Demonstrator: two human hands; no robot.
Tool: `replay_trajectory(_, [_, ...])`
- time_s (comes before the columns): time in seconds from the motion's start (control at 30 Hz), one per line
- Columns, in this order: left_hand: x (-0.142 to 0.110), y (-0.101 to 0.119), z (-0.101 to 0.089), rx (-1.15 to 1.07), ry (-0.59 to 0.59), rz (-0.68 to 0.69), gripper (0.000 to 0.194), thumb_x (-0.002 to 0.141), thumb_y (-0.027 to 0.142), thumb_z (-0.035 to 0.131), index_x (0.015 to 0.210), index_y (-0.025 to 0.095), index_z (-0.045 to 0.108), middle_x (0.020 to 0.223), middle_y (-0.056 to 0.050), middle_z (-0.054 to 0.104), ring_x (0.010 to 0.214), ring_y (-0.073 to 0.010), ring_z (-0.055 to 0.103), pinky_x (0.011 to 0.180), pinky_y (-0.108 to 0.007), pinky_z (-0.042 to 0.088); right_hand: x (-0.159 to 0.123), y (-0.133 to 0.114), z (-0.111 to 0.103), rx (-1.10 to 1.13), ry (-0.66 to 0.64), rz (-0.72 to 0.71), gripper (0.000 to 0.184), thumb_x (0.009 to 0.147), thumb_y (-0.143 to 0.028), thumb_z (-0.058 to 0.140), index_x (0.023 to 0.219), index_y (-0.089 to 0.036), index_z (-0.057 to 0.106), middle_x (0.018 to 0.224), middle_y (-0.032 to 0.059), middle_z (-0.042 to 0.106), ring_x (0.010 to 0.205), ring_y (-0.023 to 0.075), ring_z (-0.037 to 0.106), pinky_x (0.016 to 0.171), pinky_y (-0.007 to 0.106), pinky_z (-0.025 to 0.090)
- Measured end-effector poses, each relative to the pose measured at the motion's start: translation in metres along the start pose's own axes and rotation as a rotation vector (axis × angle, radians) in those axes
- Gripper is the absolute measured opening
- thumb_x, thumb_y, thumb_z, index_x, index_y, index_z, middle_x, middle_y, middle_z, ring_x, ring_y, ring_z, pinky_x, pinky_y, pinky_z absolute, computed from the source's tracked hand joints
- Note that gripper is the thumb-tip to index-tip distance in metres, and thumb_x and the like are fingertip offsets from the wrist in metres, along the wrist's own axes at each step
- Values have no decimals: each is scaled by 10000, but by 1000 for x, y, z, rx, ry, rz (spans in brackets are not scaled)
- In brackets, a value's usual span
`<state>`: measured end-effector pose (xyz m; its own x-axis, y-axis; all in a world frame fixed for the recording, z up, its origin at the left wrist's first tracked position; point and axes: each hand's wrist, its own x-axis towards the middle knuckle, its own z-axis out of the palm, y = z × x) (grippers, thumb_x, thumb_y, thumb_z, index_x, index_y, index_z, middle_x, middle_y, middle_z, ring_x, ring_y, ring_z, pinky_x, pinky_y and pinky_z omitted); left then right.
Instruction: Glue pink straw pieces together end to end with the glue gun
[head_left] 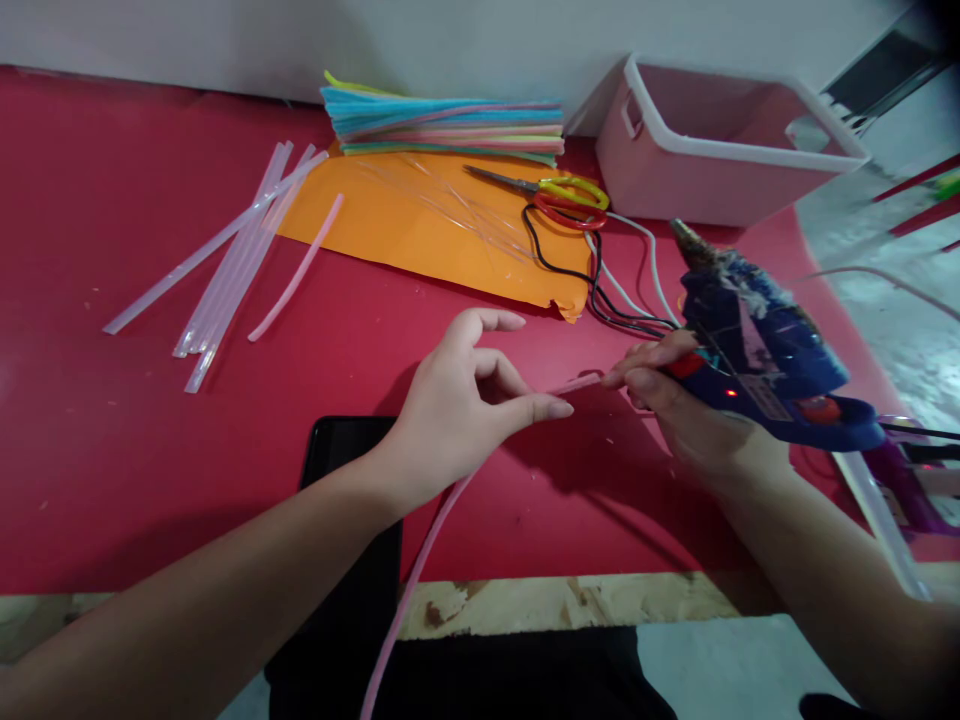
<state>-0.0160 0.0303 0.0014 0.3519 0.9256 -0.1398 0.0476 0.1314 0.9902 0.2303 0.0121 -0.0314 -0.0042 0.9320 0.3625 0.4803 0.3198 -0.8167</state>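
Note:
A long pink pipe cleaner (420, 570) hangs past the table's front edge and runs up under my left hand (457, 420). Thumb and fingers of that hand pinch it near its upper end. My right hand (697, 430) is closed around the handle of a blue hot glue gun (772, 345), whose worn nozzle points up and left and whose small red light is on. The right fingertips also meet the tip of the pipe cleaner. From the back of the gun sticks a clear glue stick (877, 520).
Several glue sticks (232, 260) and a short pink pipe cleaner (300, 270) lie left. Behind are an orange sheet (450, 255), scissors (562, 195), a pipe cleaner bundle (450, 125) and a pink bin (675, 175). A black phone-like slab (352, 560) overhangs the front edge; cables (622, 310) trail right.

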Motion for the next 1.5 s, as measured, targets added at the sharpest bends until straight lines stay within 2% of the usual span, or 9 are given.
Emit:
replay_trajectory(0.1, [-1,-1,2,58,-14,24,563,756,285,863,1196,232,516,668,76,640,650,-129,651,643,-255,460,-2,-8,12,152,19,-69,203,871,-362,745,890,-295,554,808,-65,731,768,151,743,754,328,631])
replay_trajectory(0.33, [-3,3,4,74,-54,-4,590,784,306,844,1254,239,494,695,62,654,711,-158,702,661,-260,480,-6,-18,24,211,-12,-130,243,856,-321,775,932,-319,544,864,-69,779,720,155,730,566,299,529])
replay_trajectory(0.5, [-2,1,4,105,-83,9,584,786,313,841,1250,227,496,702,69,649,706,-135,671,675,-247,483,-6,-18,25,181,-9,-164,227,871,-237,745,903,-302,529,826,-84,759,743,149,745,707,326,610])
replay_trajectory(0.63, [-2,-2,3,123,-88,48,677,748,314,868,1306,219,495,904,3,715,775,-138,668,711,-258,504,-3,-15,20,91,21,-154,214,873,-251,743,867,-293,533,791,-63,735,742,156,742,733,341,632])
replay_trajectory(0.73, [-2,-3,2,195,-95,88,511,802,354,815,1231,198,587,1043,-64,716,800,-147,655,696,-271,508,1,-14,14,60,85,-118,240,850,-242,770,873,-296,537,802,-54,723,773,168,749,777,358,644])
replay_trajectory(0.83, [-1,-4,2,278,-105,122,254,872,333,723,1066,176,675,987,-74,717,779,-148,636,691,-280,512,6,-14,11,78,152,-96,266,829,-250,795,862,-293,535,789,-54,710,772,172,757,796,358,653])
replay_trajectory(0.93, [0,-5,3,270,-101,126,154,854,244,707,992,179,687,900,-46,712,743,-137,627,694,-274,523,8,-13,11,126,188,-76,279,816,-267,810,860,-289,536,774,-60,704,765,169,760,794,348,657])
replay_trajectory(1.27, [1,-3,3,229,-74,58,140,894,299,672,929,170,713,917,-49,738,736,-128,659,697,-258,527,5,-15,12,83,134,-112,252,836,-254,782,861,-295,534,809,-56,738,752,162,749,791,359,650])
replay_trajectory(1.5, [6,-5,2,44,-88,-77,174,846,241,738,999,157,730,872,-47,751,810,-152,705,762,-275,552,4,-16,11,78,163,-63,229,838,-244,771,888,-292,553,842,-48,741,797,164,743,813,360,596])
